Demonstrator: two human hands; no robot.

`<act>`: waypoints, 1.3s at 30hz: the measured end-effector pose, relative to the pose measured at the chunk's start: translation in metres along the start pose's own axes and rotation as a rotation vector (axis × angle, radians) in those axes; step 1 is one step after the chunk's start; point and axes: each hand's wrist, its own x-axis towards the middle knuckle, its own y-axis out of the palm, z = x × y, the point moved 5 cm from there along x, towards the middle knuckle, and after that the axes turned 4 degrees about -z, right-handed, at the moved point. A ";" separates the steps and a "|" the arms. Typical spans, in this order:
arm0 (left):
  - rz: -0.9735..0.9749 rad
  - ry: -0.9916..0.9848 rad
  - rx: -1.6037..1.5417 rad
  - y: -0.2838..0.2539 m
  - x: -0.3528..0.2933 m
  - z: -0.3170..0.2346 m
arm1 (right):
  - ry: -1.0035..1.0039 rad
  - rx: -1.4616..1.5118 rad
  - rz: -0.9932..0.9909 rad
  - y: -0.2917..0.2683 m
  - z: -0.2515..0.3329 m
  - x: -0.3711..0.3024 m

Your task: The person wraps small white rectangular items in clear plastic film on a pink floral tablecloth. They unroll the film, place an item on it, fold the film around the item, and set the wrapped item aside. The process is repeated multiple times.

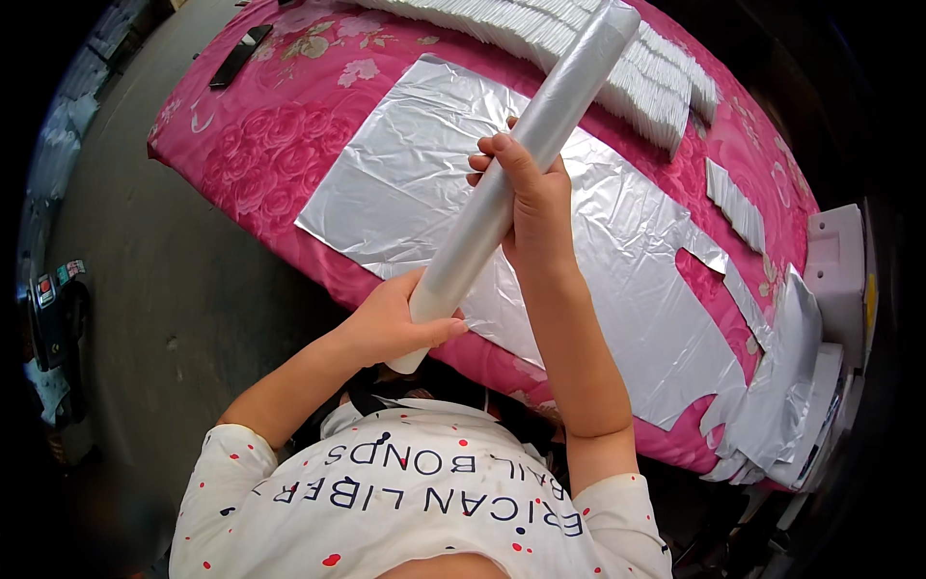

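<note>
A long roll of glossy, translucent plastic film (473, 227) slants up and to the right in front of me, its lower end close to my body. My left hand (403, 317) is wrapped around the roll near that lower end. Higher up, about mid-length, my right hand (526, 193) grips it with the thumb on top. Beneath the roll, a wide silver plastic sheet (386, 164) lies wrinkled on the table, with curved cut-outs at its right end. The roll hides part of this sheet.
A pink floral cloth covers the table (260, 159). Stacks of folded white pieces (637, 96) stand along its far side, with a smaller stack (735, 205) at right. A dark phone (241, 56) lies far left. White boxes (835, 256) and loose silver film (781, 386) crowd the right end.
</note>
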 end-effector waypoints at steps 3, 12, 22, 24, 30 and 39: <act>0.091 -0.048 -0.145 0.022 0.006 0.002 | 0.016 0.092 -0.036 -0.019 0.004 -0.008; 0.237 -0.158 -0.247 0.053 0.006 0.011 | 0.039 0.187 -0.091 -0.051 -0.004 -0.035; 0.362 -0.132 -0.221 0.065 0.010 0.012 | -0.054 0.192 -0.136 -0.072 0.020 -0.040; 0.366 -0.132 -0.223 0.066 0.010 0.011 | -0.048 0.175 -0.137 -0.072 0.020 -0.040; 0.428 -0.171 -0.293 0.069 0.010 0.016 | -0.052 0.149 -0.158 -0.077 0.014 -0.046; 0.431 -0.163 -0.299 0.070 0.017 0.013 | -0.040 0.145 -0.249 -0.089 0.004 -0.050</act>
